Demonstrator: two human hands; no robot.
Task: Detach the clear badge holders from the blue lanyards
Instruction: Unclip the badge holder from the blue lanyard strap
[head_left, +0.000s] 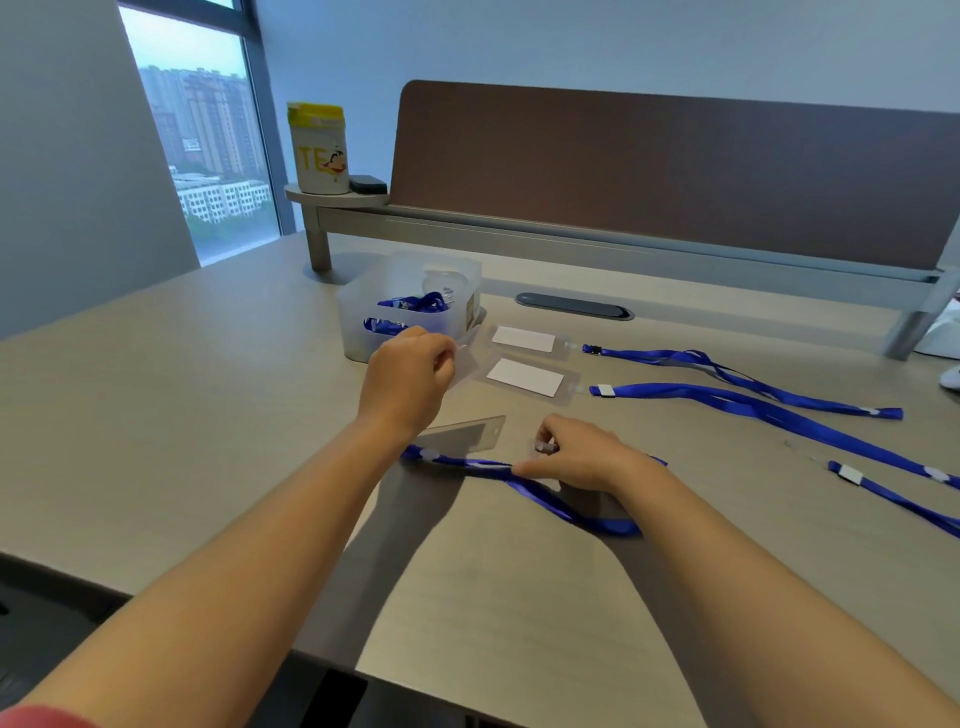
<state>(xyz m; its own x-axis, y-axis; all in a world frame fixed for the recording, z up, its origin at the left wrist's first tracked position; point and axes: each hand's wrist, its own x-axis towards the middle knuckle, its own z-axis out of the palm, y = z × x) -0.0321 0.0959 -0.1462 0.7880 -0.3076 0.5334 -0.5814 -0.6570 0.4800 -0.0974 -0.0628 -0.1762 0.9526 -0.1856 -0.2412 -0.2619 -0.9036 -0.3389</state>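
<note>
Mid-frame, the left hand (410, 374) had its fingers pinched on a flimsy clear plastic badge holder (467, 364), the right hand (576, 457) closed on the limp blue ribbon lanyard (561, 506) clip on the desk (208, 415); I'd grab at the clip, probably slippery.

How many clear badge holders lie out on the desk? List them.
3: two holding white cards beside the bin, one empty between the hands. The bin may hide more.
</note>
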